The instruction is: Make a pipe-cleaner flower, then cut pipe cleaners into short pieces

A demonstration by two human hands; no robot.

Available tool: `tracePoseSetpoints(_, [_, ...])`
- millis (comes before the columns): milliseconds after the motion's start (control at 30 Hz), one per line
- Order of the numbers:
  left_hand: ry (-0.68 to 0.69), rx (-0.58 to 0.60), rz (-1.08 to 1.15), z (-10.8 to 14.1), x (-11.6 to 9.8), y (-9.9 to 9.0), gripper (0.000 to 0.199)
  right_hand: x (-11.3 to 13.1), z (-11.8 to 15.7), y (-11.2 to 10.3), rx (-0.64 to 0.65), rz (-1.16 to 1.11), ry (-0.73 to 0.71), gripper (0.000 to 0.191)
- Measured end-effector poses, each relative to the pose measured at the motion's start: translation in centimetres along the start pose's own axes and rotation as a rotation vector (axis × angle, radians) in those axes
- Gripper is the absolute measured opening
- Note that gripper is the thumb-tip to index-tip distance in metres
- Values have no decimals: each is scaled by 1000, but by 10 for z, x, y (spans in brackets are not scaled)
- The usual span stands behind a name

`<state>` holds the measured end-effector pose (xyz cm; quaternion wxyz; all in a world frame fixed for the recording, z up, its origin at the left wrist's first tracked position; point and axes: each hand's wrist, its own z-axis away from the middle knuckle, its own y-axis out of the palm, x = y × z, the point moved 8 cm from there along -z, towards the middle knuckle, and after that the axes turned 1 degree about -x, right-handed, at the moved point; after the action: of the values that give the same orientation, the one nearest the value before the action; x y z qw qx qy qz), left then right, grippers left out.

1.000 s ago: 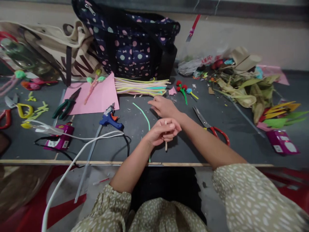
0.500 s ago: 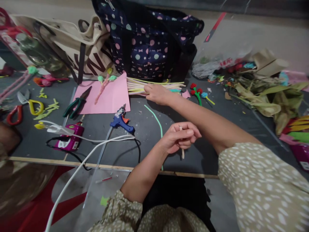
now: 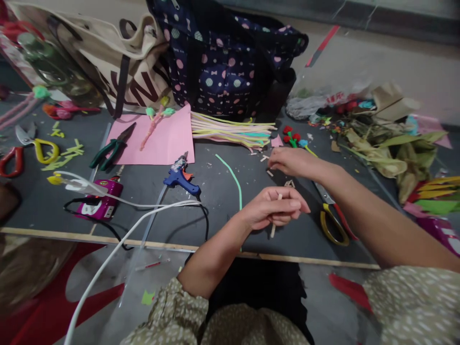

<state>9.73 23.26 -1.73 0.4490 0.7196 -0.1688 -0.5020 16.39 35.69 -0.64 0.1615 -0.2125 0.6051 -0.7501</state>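
My left hand (image 3: 275, 207) is closed around a short cream piece of pipe cleaner (image 3: 273, 231), whose ends stick out above and below the fingers. Farther back, my right hand (image 3: 293, 162) is low over the table with its fingers drawn together, beside small cut cream pieces (image 3: 270, 173); what its fingertips hold, if anything, is hidden. A bundle of long pipe cleaners (image 3: 233, 130) in cream, yellow and pale blue lies behind the hands. One green pipe cleaner (image 3: 233, 177) curves across the table left of my left hand. Scissors (image 3: 334, 223) lie partly under my right forearm.
A blue glue gun (image 3: 181, 178) lies left, near pink paper (image 3: 163, 148), green-handled pliers (image 3: 113, 151) and a purple power strip (image 3: 104, 207). White cables (image 3: 118, 244) cross the front edge. Bags (image 3: 226, 72) stand behind; dried husks (image 3: 409, 148) lie right.
My right hand has left the pipe cleaner bundle and come right and nearer, to the small cut pieces. The scissors have come into sight. My left hand still holds its short piece.
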Motion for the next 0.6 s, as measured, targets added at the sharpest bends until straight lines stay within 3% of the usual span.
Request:
tracePoseSetpoints(233, [-21, -47, -36, -2, 4, -6, 35, -23, -15, 8, -201, -62, 129, 32])
tracePoseSetpoints(333, [-37, -78, -51, -2, 4, -9, 36, -28, -21, 15, -174, -43, 170, 29])
tracePoseSetpoints(433, [-33, -69, -48, -3, 4, -9, 34, -33, -17, 23, -91, -119, 177, 27])
tracePoseSetpoints(600, [-48, -59, -65, -5, 7, -8, 32, -21, -18, 18, -254, -142, 50, 39])
